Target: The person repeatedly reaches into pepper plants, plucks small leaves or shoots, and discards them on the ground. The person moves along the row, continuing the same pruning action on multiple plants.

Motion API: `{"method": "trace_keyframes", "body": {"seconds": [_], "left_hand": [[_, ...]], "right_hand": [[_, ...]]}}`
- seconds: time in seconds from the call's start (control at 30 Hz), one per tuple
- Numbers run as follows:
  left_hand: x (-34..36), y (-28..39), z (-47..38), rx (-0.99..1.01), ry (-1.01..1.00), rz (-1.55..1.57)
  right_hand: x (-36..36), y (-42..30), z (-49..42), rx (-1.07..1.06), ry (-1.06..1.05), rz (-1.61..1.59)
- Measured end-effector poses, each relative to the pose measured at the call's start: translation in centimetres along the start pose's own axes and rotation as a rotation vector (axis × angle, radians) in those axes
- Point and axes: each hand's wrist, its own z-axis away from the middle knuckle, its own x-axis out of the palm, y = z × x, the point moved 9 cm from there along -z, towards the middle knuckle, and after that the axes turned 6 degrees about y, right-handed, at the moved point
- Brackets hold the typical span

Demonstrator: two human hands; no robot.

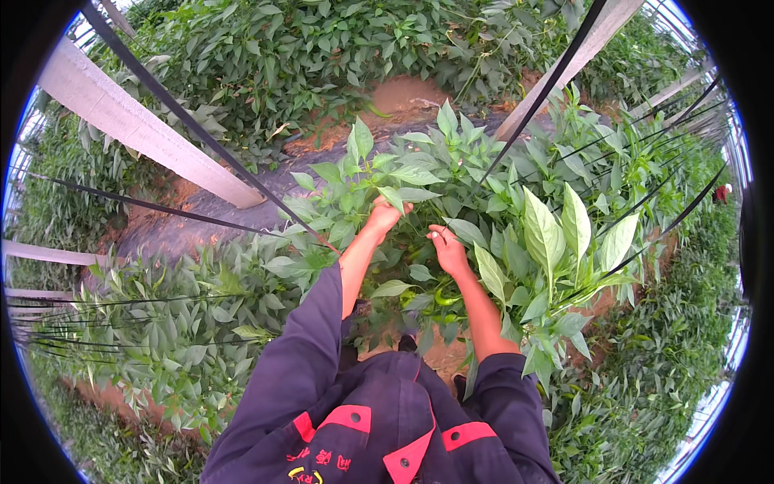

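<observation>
My left hand (386, 218) is curled among the leaves of a pepper plant shoot (369, 175), partly covered by a leaf. It appears to grip the stem, though the fingertips are hidden. Just to the right, my right hand (448, 248) has its thumb and forefinger close together beside a leaf (465, 231). Whether something thin lies between those fingers is unclear. Below the hands, a curved light-green pepper (446, 298) hangs in the foliage near my right forearm.
Black straps (199, 130) slant down into the row on both sides. Concrete posts (151, 124) rise at left and right. Black ground film (211, 219) and bare soil (411, 100) lie beyond the row. Tall leafy shoots (547, 236) stand beside my right arm.
</observation>
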Motion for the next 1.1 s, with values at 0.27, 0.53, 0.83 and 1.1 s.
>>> {"method": "trace_keyframes", "body": {"seconds": [0.27, 0.53, 0.83, 1.1], "left_hand": [[5.3, 1.8, 6.9, 0.449, -0.347, -0.611], [5.0, 5.5, 12.9, 0.813, -0.127, -0.417], [6.2, 8.2, 13.3, 0.869, 0.123, -0.454], [6.6, 7.9, 12.4, 0.591, 0.013, -0.482]], "right_hand": [[-0.3, 4.8, -1.1, 0.197, 0.030, 0.068], [1.4, 5.7, -1.8, 0.369, -0.026, -0.353], [1.7, -2.0, -0.6, 0.117, -0.162, -0.520], [0.8, 1.5, -1.0, 0.288, -0.056, -0.832]]}}
